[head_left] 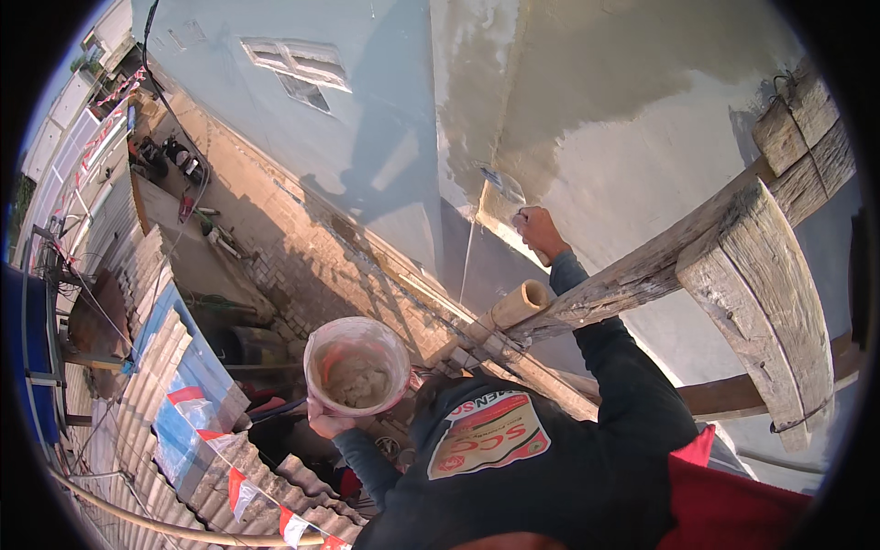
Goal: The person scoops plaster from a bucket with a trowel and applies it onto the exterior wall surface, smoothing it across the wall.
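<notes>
A white plastic bucket, marked with pinkish smears, is held low on its near side by my left hand. Inside it lies a pale grey, wet-looking mix. Further up, my right hand is closed round a flat plastering trowel; its handle is mostly hidden by my fingers. The trowel's blade is at the wall corner, beside a damp grey coat on the pale wall. Whether the blade touches the wall, I cannot tell. My right forearm passes behind a wooden beam.
The rough wooden beam crosses at right, with a thick plank tied on. A bamboo pole end juts beside my right arm. Far below lie a brick-paved alley, corrugated roofing and red-white flags. A cable hangs at upper left.
</notes>
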`<action>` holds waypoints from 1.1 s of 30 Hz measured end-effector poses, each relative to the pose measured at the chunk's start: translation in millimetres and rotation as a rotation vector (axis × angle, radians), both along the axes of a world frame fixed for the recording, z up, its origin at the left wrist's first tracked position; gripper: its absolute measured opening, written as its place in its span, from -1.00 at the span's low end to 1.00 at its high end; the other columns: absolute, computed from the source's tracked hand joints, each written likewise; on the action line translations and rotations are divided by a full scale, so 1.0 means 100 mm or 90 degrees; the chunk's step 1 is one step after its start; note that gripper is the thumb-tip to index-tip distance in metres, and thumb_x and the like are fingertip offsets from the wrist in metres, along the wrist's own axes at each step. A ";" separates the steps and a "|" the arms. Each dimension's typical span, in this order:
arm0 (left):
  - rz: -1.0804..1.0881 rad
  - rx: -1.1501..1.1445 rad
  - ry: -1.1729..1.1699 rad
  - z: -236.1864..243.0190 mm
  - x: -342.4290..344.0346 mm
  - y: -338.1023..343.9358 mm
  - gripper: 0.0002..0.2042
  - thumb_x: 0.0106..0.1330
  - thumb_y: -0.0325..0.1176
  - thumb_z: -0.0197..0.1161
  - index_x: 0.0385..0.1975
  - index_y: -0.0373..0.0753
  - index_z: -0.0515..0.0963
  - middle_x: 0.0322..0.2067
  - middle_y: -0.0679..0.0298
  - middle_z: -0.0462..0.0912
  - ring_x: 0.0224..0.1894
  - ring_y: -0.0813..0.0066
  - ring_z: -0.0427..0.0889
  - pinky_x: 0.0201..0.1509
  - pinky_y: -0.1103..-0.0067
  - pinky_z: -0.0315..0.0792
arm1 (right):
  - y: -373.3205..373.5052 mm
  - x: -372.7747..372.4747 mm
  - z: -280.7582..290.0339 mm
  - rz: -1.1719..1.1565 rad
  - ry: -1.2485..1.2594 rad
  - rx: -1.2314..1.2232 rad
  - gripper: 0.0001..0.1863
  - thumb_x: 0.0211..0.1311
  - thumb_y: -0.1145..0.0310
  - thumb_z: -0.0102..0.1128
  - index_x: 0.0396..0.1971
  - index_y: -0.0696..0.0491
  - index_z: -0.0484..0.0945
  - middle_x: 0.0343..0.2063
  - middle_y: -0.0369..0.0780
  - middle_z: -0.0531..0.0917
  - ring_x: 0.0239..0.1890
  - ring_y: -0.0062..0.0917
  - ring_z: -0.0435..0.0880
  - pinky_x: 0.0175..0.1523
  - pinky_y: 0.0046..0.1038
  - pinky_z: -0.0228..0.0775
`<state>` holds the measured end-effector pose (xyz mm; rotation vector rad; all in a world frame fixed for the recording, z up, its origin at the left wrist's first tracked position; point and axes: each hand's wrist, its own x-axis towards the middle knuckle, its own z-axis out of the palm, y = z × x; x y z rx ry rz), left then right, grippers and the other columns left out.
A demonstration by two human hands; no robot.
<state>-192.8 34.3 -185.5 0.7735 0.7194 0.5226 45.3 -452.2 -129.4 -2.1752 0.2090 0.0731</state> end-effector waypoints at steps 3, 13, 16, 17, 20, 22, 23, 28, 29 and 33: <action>0.024 0.022 0.025 0.03 0.02 0.04 -0.56 0.30 -0.30 -0.05 0.10 -0.46 0.37 0.08 0.03 0.45 0.14 0.18 0.42 0.28 0.31 0.22 | -0.10 0.07 0.35 0.054 -0.191 -0.072 -0.71 0.11 0.35 0.03 -0.63 0.29 0.44 -0.75 -0.12 0.44 -0.70 -0.44 0.47 -0.50 -0.31 0.27; -0.031 -0.027 -0.054 0.12 0.17 -0.04 -0.59 0.36 -0.28 -0.06 0.07 -0.46 0.39 0.07 0.04 0.46 0.12 0.21 0.43 0.27 0.33 0.24 | 0.02 -0.31 0.94 -0.017 -0.186 0.186 -0.69 0.30 0.25 0.03 -0.52 0.18 0.42 -0.65 -0.32 0.44 -0.67 -0.71 0.37 -0.60 -0.59 0.24; -0.036 0.001 -0.040 0.06 0.15 -0.02 -0.53 0.27 -0.26 -0.02 0.10 -0.46 0.36 0.10 0.03 0.44 0.15 0.17 0.41 0.30 0.33 0.20 | 0.04 -0.43 0.52 -0.048 -0.178 0.257 -0.69 0.31 0.23 0.02 -0.49 0.18 0.43 -0.63 -0.30 0.45 -0.67 -0.71 0.38 -0.61 -0.59 0.23; -0.056 0.011 -0.041 0.02 0.14 -0.01 -0.53 0.28 -0.26 -0.02 0.10 -0.45 0.36 0.10 0.03 0.44 0.15 0.17 0.41 0.29 0.33 0.20 | 0.05 -0.46 0.38 -0.053 -0.149 0.255 -0.70 0.31 0.23 0.02 -0.47 0.17 0.43 -0.62 -0.31 0.46 -0.67 -0.71 0.39 -0.60 -0.59 0.24; -0.084 0.012 -0.044 0.02 0.16 -0.03 -0.53 0.28 -0.25 -0.02 0.10 -0.45 0.36 0.09 0.03 0.44 0.14 0.17 0.41 0.29 0.33 0.20 | 0.12 -0.60 0.23 -0.060 -0.093 0.255 -0.71 0.31 0.22 0.02 -0.46 0.16 0.43 -0.61 -0.31 0.47 -0.68 -0.70 0.39 -0.61 -0.59 0.24; -0.097 -0.007 -0.019 0.09 0.20 -0.09 -0.51 0.26 -0.21 0.01 0.10 -0.46 0.36 0.09 0.03 0.44 0.14 0.16 0.41 0.28 0.33 0.22 | 0.14 -0.68 0.22 -0.060 -0.032 0.227 -0.70 0.30 0.23 0.02 -0.51 0.16 0.45 -0.66 -0.32 0.45 -0.69 -0.69 0.39 -0.61 -0.57 0.23; -0.101 -0.001 -0.019 0.10 0.21 -0.10 -0.51 0.26 -0.21 0.01 0.10 -0.46 0.36 0.09 0.03 0.44 0.14 0.16 0.41 0.28 0.33 0.22 | 0.15 -0.73 0.24 -0.064 -0.032 0.233 -0.70 0.30 0.23 0.02 -0.51 0.16 0.45 -0.66 -0.32 0.45 -0.69 -0.69 0.39 -0.61 -0.57 0.23; -0.186 0.053 -0.135 0.43 0.43 -0.35 -0.51 0.29 -0.19 -0.01 0.09 -0.46 0.36 0.08 0.01 0.43 0.14 0.15 0.41 0.27 0.32 0.23 | -0.33 -1.26 0.09 0.007 0.020 -0.183 -0.73 0.10 0.23 0.17 -0.51 0.17 0.52 -0.69 -0.23 0.49 -0.68 -0.55 0.44 -0.52 -0.43 0.33; -0.223 0.076 -0.173 0.51 0.49 -0.39 -0.54 0.33 -0.21 -0.05 0.10 -0.44 0.36 0.09 0.01 0.43 0.15 0.16 0.39 0.28 0.31 0.21 | -0.44 -1.43 -0.12 0.017 -0.048 -0.302 -0.68 0.05 0.17 0.21 -0.43 0.17 0.56 -0.66 -0.18 0.53 -0.62 -0.46 0.51 -0.43 -0.35 0.42; -0.243 0.032 -0.172 0.59 0.68 -0.38 -0.52 0.31 -0.21 -0.05 0.11 -0.46 0.34 0.10 0.00 0.42 0.16 0.14 0.39 0.29 0.30 0.21 | -0.22 -2.09 0.54 -0.150 0.318 -0.115 -0.69 0.09 0.16 0.15 -0.41 0.15 0.57 -0.48 -0.11 0.58 -0.40 -0.33 0.59 -0.20 -0.27 0.45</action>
